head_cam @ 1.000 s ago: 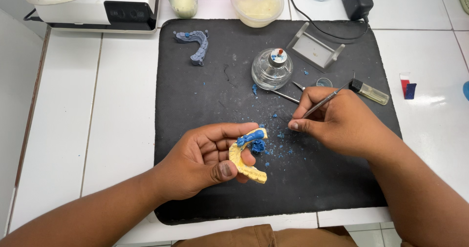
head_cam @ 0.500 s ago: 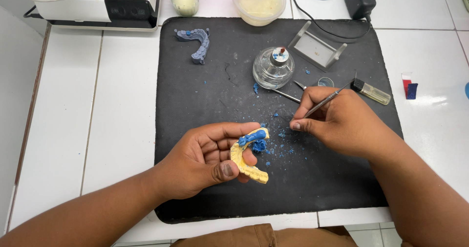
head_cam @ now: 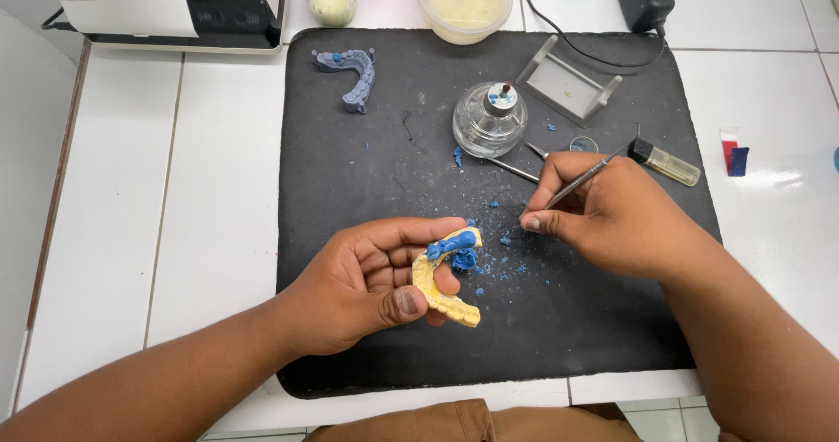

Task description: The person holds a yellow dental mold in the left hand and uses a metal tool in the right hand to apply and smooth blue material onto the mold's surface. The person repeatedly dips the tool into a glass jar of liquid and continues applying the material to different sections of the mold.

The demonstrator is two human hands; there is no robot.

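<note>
My left hand (head_cam: 367, 289) holds a yellow dental arch model (head_cam: 440, 292) with blue wax (head_cam: 451, 248) on its upper end, just above the black mat (head_cam: 367, 171). My right hand (head_cam: 612, 215) pinches a thin metal carving tool (head_cam: 581, 177) like a pen, its tip down by the mat to the right of the model. Blue wax crumbs (head_cam: 502, 263) lie scattered between the two hands.
A glass spirit lamp (head_cam: 489, 118) stands behind my right hand, with a metal stand (head_cam: 568, 83), a lighter (head_cam: 666, 162) and another metal instrument (head_cam: 511, 169) near it. A blue-grey arch model (head_cam: 354, 73) lies at the mat's back left. A white machine (head_cam: 175, 5) and bowl (head_cam: 463, 3) sit behind.
</note>
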